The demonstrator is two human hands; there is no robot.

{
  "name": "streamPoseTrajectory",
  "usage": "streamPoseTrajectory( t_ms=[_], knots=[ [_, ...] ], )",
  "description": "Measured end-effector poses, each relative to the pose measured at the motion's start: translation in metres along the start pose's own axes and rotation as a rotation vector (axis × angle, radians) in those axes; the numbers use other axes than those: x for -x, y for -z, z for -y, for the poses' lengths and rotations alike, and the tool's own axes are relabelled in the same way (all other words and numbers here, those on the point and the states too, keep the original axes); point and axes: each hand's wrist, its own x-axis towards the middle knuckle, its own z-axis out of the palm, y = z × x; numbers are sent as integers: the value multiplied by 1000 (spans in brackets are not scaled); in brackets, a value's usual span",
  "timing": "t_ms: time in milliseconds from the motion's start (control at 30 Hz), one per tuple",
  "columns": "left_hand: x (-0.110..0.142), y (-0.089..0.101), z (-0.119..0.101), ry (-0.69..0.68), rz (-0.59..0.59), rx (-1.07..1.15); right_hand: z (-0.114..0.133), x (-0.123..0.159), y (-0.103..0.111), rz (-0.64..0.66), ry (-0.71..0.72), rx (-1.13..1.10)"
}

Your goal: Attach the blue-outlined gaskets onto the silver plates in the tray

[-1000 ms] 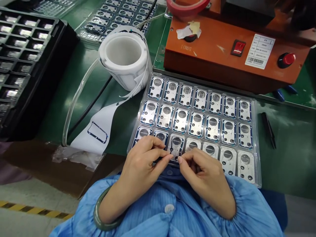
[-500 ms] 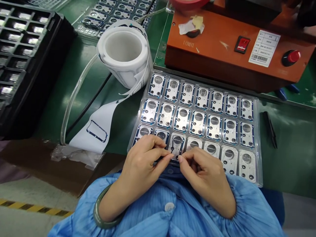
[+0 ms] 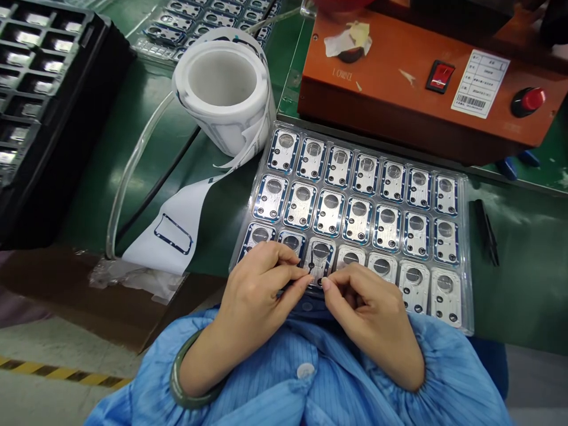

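A clear plastic tray [image 3: 467,248] in front of me holds rows of silver metal plates, each with a round window and small holes. Both hands are over one plate [image 3: 318,266] in the nearest row. A thin blue gasket strip [image 3: 332,255] runs along that plate's edge. My left hand [image 3: 261,290] pinches with thumb and forefinger at the strip's lower left end, largely covered by the fingertips. At the lower right end, my right hand [image 3: 370,316] is closed in a similar pinch. Plates to the right in this row show no blue border; the farther rows have one.
Left of the tray stands a white roll [image 3: 222,106] of liner, its loose end [image 3: 181,207] bearing a blue gasket outline. An orange machine [image 3: 386,77] sits behind the tray. Black tweezers [image 3: 487,232] lie right, a black compartment tray [image 3: 84,112] far left.
The view has shifted slightly. Both hands keep their pinch over the same plate, with almost no visible movement.
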Motion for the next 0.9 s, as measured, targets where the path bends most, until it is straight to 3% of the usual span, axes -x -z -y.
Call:
streamPoseTrajectory(
  t_ms=[367, 667, 900],
  knots=[
    [3, -2, 1, -56, -30, -68, -1, -1, -2, -32, 53, 50],
    [3, -4, 2, -93, -43, -92, -1, 2, 10, 61, 185, 214],
    [4, -4, 1, -104, -37, -124, -6, 1, 11, 95, 204, 262]
  ],
)
